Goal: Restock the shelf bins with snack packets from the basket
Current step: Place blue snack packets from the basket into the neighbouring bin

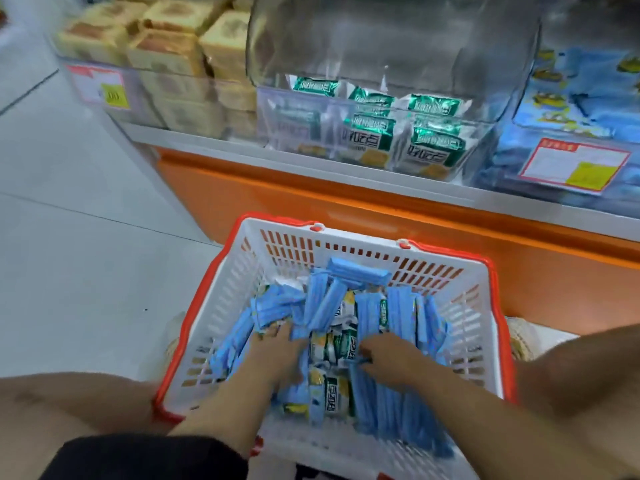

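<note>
Between hands: green-white packets [332, 344], print unreadable. Left hand [277, 351], right hand [391, 356] buried among blue packets [398, 407] in basket [363, 237]; cannot tell grasp. Far ahead, price tag [112, 95] reads "00".

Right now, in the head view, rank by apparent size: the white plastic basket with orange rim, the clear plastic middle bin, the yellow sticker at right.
1. White plastic basket, helped by nearness to the camera.
2. Clear plastic middle bin.
3. Yellow sticker, smallest.

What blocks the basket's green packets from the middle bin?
Nothing visible on the path: the clear lid of the middle bin looks flipped up. In the basket, blue packets crowd and partly cover the green packets; the left hand and right hand dig among them.
</note>
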Tool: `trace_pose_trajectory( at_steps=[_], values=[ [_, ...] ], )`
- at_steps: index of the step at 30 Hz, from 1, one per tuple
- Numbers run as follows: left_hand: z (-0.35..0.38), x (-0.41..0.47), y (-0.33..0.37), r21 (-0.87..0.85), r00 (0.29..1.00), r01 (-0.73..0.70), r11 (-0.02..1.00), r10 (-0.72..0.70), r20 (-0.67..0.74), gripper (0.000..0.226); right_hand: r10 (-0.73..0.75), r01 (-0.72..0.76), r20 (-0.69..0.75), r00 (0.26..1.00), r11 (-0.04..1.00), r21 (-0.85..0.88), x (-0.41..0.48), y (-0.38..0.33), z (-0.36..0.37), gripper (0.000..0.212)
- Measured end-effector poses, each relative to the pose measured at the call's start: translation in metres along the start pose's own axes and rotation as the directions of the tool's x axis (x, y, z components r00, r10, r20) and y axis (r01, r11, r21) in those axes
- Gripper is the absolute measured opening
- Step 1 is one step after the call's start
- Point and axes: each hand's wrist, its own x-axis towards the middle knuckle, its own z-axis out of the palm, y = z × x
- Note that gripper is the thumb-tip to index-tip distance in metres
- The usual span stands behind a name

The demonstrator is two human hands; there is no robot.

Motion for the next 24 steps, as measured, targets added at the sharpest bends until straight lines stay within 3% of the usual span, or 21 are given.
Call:
trace_pose_trajectory(
  at_steps=[3, 6, 9, 11, 14, 17, 20, 22, 24],
  values=[
    [0.009, 0.005, 0.010, 0.034, 0.999, 0.021, 0.999, -0.020, -0.039, 0.079, -0.009, 0.009, 0.036, 0.999, 1.000, 0.013, 0.006, -0.004, 0.010, 0.032],
    [0.013, 0.009, 0.020, 0.069, 0.998, 0.040, 0.997, -0.037, -0.056, 0.079, -0.028, 0.027, 0.041, 0.999, 0.999, 0.026, 0.012, -0.007, 0.010, 0.027],
    [0.013, 0.012, 0.026, -0.005, 0.995, 0.010, 1.000, -0.011, -0.104, 0.077, -0.024, 0.023, 0.033, 0.999, 0.999, 0.039, 0.012, -0.006, 0.007, 0.025],
    [0.012, 0.014, 0.027, -0.145, 0.992, -0.015, 0.989, -0.003, -0.126, 0.082, -0.005, 0.004, 0.021, 1.000, 0.998, 0.067, 0.009, -0.003, 0.002, 0.029],
    [-0.005, 0.010, 0.023, -0.459, 0.990, -0.076, 0.885, 0.012, -0.140, 0.105, 0.019, -0.010, -0.052, 0.998, 0.986, 0.165, 0.002, -0.005, -0.015, 0.035],
    [-0.040, -0.006, 0.025, -0.659, 0.978, -0.175, 0.732, 0.052, -0.202, 0.118, 0.064, 0.008, -0.188, 0.980, 0.934, 0.357, -0.005, -0.013, -0.043, 0.045],
    [-0.078, -0.030, 0.036, -0.690, 0.960, -0.248, 0.680, 0.080, -0.267, 0.117, 0.078, 0.078, -0.250, 0.965, 0.824, 0.561, -0.022, -0.022, -0.078, 0.055],
    [-0.102, -0.045, 0.043, -0.665, 0.933, -0.323, 0.673, 0.108, -0.343, 0.114, 0.059, 0.128, -0.301, 0.952, 0.815, 0.565, -0.040, -0.026, -0.103, 0.053],
    [-0.123, -0.059, 0.050, -0.649, 0.894, -0.411, 0.640, 0.146, -0.423, 0.112, 0.047, 0.177, -0.394, 0.918, 0.841, 0.512, -0.063, -0.029, -0.126, 0.038]
  ],
)
